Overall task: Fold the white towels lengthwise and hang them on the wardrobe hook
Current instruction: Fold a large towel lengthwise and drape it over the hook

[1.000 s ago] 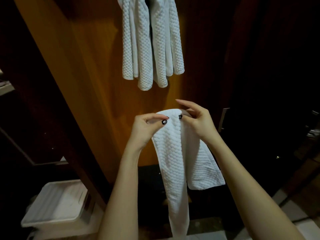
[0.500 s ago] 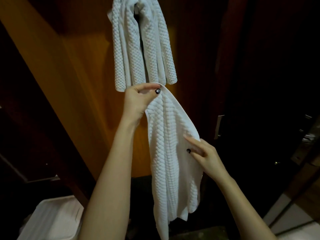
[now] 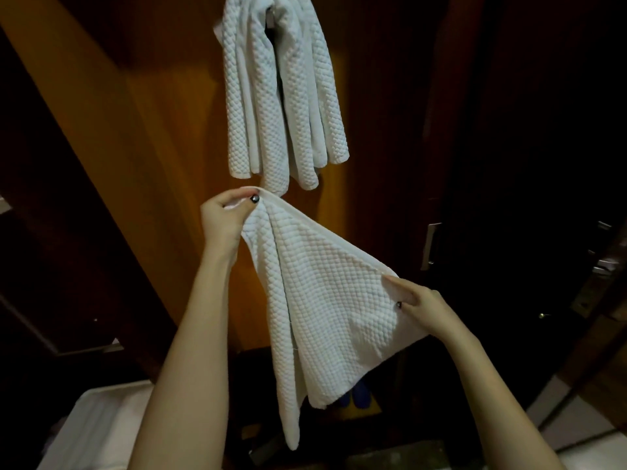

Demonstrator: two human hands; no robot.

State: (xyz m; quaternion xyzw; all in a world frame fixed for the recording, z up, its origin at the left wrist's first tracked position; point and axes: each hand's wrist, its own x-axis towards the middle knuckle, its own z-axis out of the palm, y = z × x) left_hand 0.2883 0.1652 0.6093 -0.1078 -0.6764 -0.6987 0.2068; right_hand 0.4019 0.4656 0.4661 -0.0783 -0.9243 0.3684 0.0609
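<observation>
White plastic bin (image 3: 98, 425) sits low, left of the held towel (image 3: 325, 300). Left hand (image 3: 225, 220), fingers pinched shut on that towel's top corner, holds it just beneath the bundle of hung towels (image 3: 281, 93) on the orange wardrobe panel (image 3: 163, 137). Half a second ago the towel hung narrow; now it is spread wide to the right. Right hand (image 3: 422, 308), lower than before, has fingers together gripping the towel's right edge. Further right, a metal handle (image 3: 430, 245) on a dark door. No writing is legible.
</observation>
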